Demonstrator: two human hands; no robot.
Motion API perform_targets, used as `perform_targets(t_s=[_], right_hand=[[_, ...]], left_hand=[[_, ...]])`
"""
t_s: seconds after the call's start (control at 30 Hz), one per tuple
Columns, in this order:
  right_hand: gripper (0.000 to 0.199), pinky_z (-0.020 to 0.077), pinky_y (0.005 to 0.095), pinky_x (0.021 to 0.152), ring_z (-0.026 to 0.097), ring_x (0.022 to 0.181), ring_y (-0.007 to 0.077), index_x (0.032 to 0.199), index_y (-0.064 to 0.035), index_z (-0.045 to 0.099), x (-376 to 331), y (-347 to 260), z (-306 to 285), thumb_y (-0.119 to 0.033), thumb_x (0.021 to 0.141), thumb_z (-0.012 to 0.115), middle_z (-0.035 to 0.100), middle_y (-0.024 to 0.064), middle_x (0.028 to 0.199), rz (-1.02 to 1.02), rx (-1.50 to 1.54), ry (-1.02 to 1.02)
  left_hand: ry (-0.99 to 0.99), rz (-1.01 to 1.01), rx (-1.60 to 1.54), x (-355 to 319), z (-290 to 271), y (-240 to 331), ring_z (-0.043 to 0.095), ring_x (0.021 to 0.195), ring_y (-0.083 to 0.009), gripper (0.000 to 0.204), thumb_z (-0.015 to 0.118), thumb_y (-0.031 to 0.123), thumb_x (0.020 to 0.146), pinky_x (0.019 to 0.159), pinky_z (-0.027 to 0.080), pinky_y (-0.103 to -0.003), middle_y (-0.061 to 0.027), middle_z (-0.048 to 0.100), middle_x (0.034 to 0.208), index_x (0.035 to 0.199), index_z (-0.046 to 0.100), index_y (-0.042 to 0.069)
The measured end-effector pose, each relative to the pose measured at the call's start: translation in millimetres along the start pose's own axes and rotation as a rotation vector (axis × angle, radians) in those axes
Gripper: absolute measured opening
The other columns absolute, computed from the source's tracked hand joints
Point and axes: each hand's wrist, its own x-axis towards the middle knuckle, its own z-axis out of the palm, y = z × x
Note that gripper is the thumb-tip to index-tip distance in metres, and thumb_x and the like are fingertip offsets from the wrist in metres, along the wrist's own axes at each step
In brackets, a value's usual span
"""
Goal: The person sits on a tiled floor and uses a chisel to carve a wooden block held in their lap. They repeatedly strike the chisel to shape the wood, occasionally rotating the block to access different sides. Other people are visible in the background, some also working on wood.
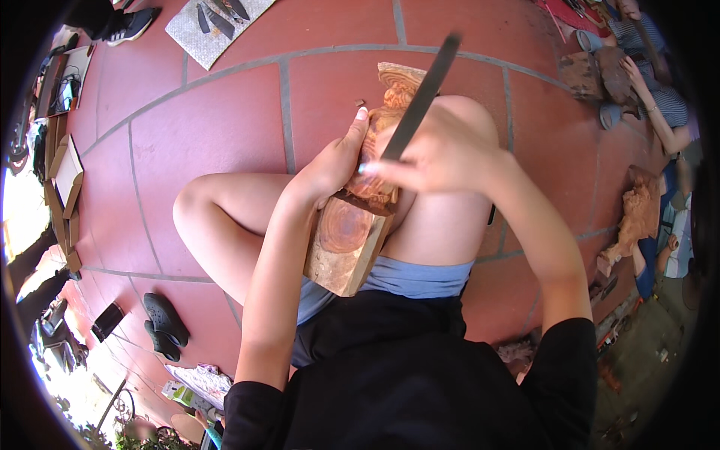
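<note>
A carved wooden figure (345, 236) with a thick blocky base rests in my lap, tilted between my bent legs. Its swirled grain shows on the base and the narrow carved top. My left hand (330, 169) grips the figure's left side, thumb lying up along it. A long, flat, dark metal file (426, 97) slants up to the right from my right hand (446, 154). That hand is closed round the file's lower end, over the figure's middle, and is somewhat blurred. It hides part of the carving, and the file's handle cannot be made out.
Red floor tiles (202, 139) surround me. Ahead to the left, a pale cloth (196, 36) holds several dark blades. Dark clogs (166, 322) stand at the left, near an opened cardboard box (66, 172). On the right are another carving (630, 214) and people with wood pieces.
</note>
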Motion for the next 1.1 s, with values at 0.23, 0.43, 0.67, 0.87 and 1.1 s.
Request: perform_targets(t_s=[0.23, 0.43, 0.67, 0.87, 1.1], right_hand=[[0.029, 0.0487, 0.0397, 0.063, 0.064, 0.07, 0.0253, 0.077, -0.007, 0.072, -3, -12, -14, -0.034, 0.09, 0.071, 0.069, 0.0061, 0.08, 0.127, -0.044, -0.123], [0.028, 0.0428, 0.0346, 0.059, 0.058, 0.063, 0.0178, 0.075, -0.0023, 0.068, -1, 35, -13, -0.024, 0.093, 0.07, 0.062, 0.0077, 0.07, 0.14, 0.265, 0.106], [0.023, 0.0434, 0.0273, 0.061, 0.056, 0.065, 0.0112, 0.09, -0.0016, 0.075, -3, 24, -11, -0.024, 0.095, 0.069, 0.064, 0.0024, 0.071, 0.354, 0.254, 0.014], [0.029, 0.048, 0.0307, 0.077, 0.063, 0.083, 0.0125, 0.092, -0.0023, 0.076, -4, 52, -15, -0.03, 0.095, 0.069, 0.071, 0.0058, 0.081, 0.341, 0.461, 0.111], [0.028, 0.04, 0.0289, 0.06, 0.05, 0.063, 0.0103, 0.077, -0.0007, 0.07, -2, 56, -11, -0.023, 0.095, 0.069, 0.058, 0.0007, 0.065, 0.342, 0.4, 0.146]], left_hand=[[0.092, -0.012, 0.1, -5, 3, 2, 0.056, 0.12, -0.0238, 0.081, 0.024, 0.059, 0.106, 0.109, 0.039, -0.033, -0.0225, 0.062, 0.127, 0.131, 0.056, -0.011], [0.033, -0.042, -0.152, -7, 10, 12, 0.056, 0.12, -0.0217, 0.079, 0.024, 0.058, 0.106, 0.107, 0.041, -0.032, -0.0211, 0.062, 0.127, 0.133, 0.054, -0.01], [0.072, 0.029, -0.02, -4, 6, 1, 0.056, 0.12, -0.0206, 0.075, 0.023, 0.054, 0.108, 0.107, 0.041, -0.031, -0.0199, 0.061, 0.129, 0.136, 0.051, -0.01], [0.056, -0.013, -0.041, -3, 4, 3, 0.056, 0.12, -0.0198, 0.072, 0.022, 0.051, 0.109, 0.106, 0.042, -0.031, -0.0187, 0.06, 0.13, 0.138, 0.049, -0.008], [0.044, -0.079, -0.136, -3, 8, 6, 0.057, 0.122, -0.0198, 0.07, 0.022, 0.05, 0.109, 0.107, 0.043, -0.031, -0.0177, 0.059, 0.133, 0.139, 0.048, -0.007]])
